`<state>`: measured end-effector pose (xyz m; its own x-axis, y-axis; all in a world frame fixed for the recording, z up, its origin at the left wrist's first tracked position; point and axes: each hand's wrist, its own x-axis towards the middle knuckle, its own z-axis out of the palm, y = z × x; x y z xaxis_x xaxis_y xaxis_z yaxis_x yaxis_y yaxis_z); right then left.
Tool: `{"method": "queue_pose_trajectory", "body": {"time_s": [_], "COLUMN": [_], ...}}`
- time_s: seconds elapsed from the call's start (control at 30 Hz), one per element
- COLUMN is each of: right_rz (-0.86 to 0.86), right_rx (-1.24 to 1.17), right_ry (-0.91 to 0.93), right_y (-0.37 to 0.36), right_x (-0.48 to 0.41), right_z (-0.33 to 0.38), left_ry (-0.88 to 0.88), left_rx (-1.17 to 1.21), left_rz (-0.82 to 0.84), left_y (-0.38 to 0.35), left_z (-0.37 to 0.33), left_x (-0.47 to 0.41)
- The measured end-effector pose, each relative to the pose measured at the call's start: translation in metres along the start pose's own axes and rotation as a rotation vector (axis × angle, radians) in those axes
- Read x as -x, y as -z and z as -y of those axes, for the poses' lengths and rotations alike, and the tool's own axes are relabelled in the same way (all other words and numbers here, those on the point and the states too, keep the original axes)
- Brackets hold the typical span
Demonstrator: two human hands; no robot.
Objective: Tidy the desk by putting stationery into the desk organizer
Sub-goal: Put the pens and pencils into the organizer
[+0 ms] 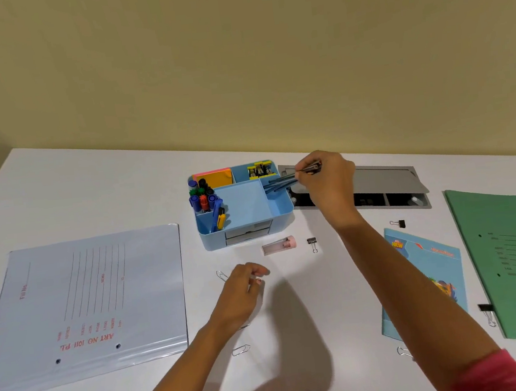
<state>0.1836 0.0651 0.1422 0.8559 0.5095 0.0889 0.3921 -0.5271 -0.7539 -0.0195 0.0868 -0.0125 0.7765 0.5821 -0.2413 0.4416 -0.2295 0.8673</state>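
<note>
A light blue desk organizer (pixel 245 209) stands at the desk's middle, with markers in its left slots, sticky notes (pixel 215 177) and staplers at the back. My right hand (pixel 325 178) hovers at its right edge and pinches several dark pens (pixel 280 181) whose tips point into the right compartment. My left hand (pixel 244 289) hangs over the desk in front of the organizer, fingers loosely curled, holding nothing that I can see. A paper clip (pixel 222 275) lies by it. A pink-capped clear tube (pixel 279 244) and a black binder clip (pixel 312 243) lie just in front of the organizer.
A white file folder (pixel 80 306) lies at the left, a blue booklet (pixel 430 269) and a green folder (pixel 511 257) at the right. A grey cable tray (pixel 386 182) sits behind my right hand. More binder clips (pixel 398 223) and paper clips (pixel 241 350) are scattered about.
</note>
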Motion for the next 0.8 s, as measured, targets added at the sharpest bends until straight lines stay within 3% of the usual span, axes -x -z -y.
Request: {"method": "queue_pose_trajectory", "body": {"time_s": [0.17, 0.5, 0.67, 0.8], "right_rz": [0.065, 0.352, 0.313, 0.18], "right_rx": [0.122, 0.279, 0.276, 0.165], "right_ry": [0.016, -0.058, -0.037, -0.024], "right_y": [-0.011, -0.029, -0.038, -0.045], "right_x": [-0.017, -0.014, -0.005, 0.009], "right_z": [0.006, -0.011, -0.016, -0.023], "left_ry": [0.01, 0.06, 0.077, 0.083], "left_rx": [0.006, 0.003, 0.004, 0.022], "left_rz": [0.017, 0.016, 0.028, 0.043], "left_y": [0.001, -0.002, -0.003, -0.005], "left_z": [0.006, 0.007, 0.008, 0.009], "left_x": [0.006, 0.004, 0.003, 0.003]}}
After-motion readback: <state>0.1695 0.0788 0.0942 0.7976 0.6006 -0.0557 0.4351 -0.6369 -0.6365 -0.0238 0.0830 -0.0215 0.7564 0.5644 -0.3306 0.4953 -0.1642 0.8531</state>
